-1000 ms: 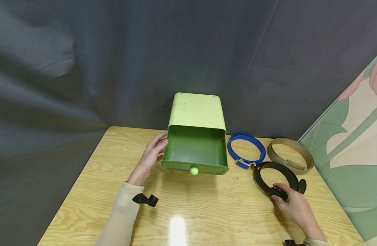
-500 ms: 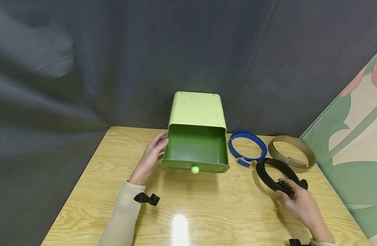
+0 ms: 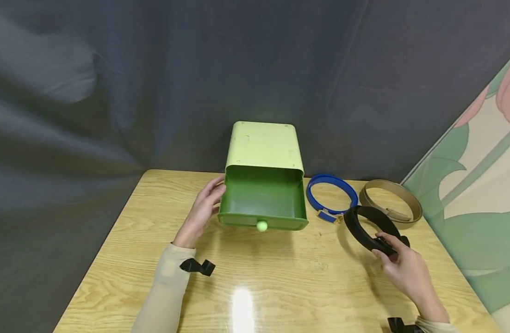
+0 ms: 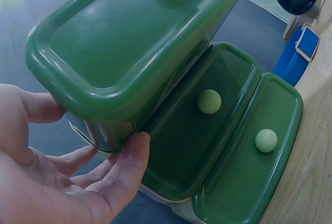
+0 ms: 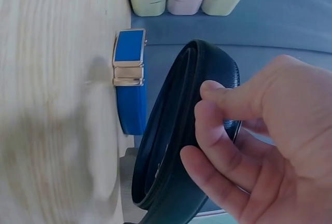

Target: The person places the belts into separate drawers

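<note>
A coiled black belt is pinched between the thumb and fingers of my right hand. It hangs tilted above the table's right side; the right wrist view shows the belt from close up. My left hand lies against the left side of a small cabinet with a pale green top, fingers loosely spread. Its top green drawer is pulled out and nothing lies inside. In the left wrist view, my left hand touches the side near the drawer front's corner.
A coiled blue belt with a gold-edged buckle lies right of the cabinet. Beside it is a coiled tan belt. Two shut lower drawers show in the left wrist view. A dark curtain stands behind the wooden table.
My right hand has lifted the black belt off the table and tilted it. My left hand stays at the cabinet's side. The head view has shifted slightly.
</note>
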The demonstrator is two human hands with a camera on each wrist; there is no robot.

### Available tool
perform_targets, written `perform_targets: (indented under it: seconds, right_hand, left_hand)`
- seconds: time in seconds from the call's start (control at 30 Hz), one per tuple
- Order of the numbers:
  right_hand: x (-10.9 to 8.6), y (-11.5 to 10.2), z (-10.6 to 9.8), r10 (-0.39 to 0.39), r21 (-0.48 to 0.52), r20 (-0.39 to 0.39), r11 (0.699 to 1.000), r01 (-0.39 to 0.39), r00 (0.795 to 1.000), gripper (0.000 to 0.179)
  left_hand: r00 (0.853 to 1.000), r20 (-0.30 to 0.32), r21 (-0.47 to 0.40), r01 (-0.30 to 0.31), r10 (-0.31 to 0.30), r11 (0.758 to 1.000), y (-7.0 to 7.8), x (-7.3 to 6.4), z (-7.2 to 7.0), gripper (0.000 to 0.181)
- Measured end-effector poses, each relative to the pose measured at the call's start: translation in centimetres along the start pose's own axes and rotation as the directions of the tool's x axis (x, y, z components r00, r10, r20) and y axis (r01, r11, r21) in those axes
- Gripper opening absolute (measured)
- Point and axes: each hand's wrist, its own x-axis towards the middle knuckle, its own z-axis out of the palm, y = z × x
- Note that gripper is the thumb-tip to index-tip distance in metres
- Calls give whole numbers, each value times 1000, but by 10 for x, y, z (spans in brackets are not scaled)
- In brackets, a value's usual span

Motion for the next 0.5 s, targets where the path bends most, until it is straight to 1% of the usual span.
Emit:
perform_targets:
  seconds: [0.1,0.23,0.5]
  right_hand:
    - [2,-5,-2,-2,16,-11,1000,2,1000,45]
    - [4,-12,-6,-7,34,-18,999,8,1000,44]
    - [5,-21,-13,-38,23,-39,999,39,999,44]
  left_hand:
    - [1000,-5,4,-2,2,1000,1,0,-1,58]
    - [1000,7,10,-1,1,1000,3,1,-1,58]
    - [999,32,15,-1,1,1000,1,-2,-1,59]
